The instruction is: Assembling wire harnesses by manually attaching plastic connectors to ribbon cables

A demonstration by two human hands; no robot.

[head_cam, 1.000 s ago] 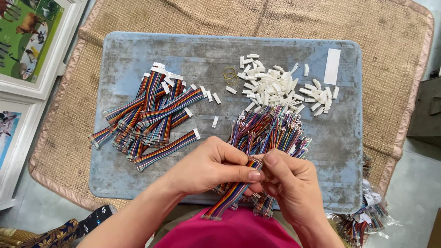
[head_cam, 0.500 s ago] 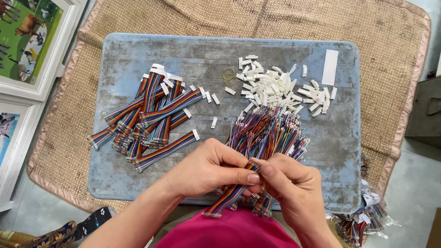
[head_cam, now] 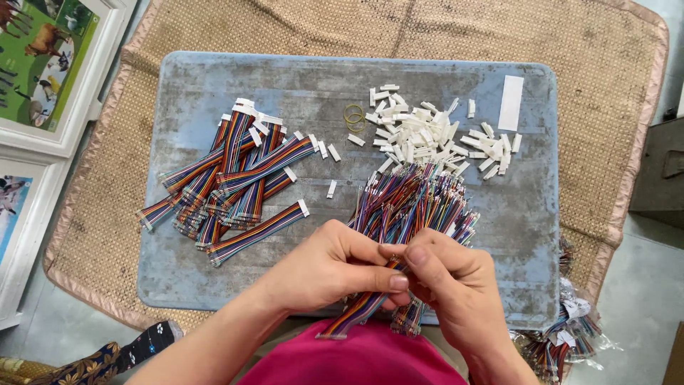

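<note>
My left hand (head_cam: 329, 265) pinches a rainbow ribbon cable (head_cam: 354, 318) between thumb and fingers; the cable hangs toward my pink top. My right hand (head_cam: 456, 281) meets it fingertip to fingertip at the cable's upper end, where something small is hidden between the fingers. Just beyond both hands lies a bundle of loose rainbow cables (head_cam: 413, 203) without white ends. A heap of small white plastic connectors (head_cam: 427, 135) sits at the far right of the blue-grey board (head_cam: 214, 285). Cables fitted with white connectors (head_cam: 235, 175) are piled at the left.
The board rests on a woven straw mat (head_cam: 299, 25). Yellow rubber bands (head_cam: 354, 116) and a white paper strip (head_cam: 511, 102) lie on the board. Framed pictures (head_cam: 43, 64) stand at the left. More bagged cables (head_cam: 566, 335) lie at the lower right. A patterned sock (head_cam: 142, 342) shows at the bottom left.
The hands have stayed in place, with only small finger movements at the cable's end. The piles have not moved.
</note>
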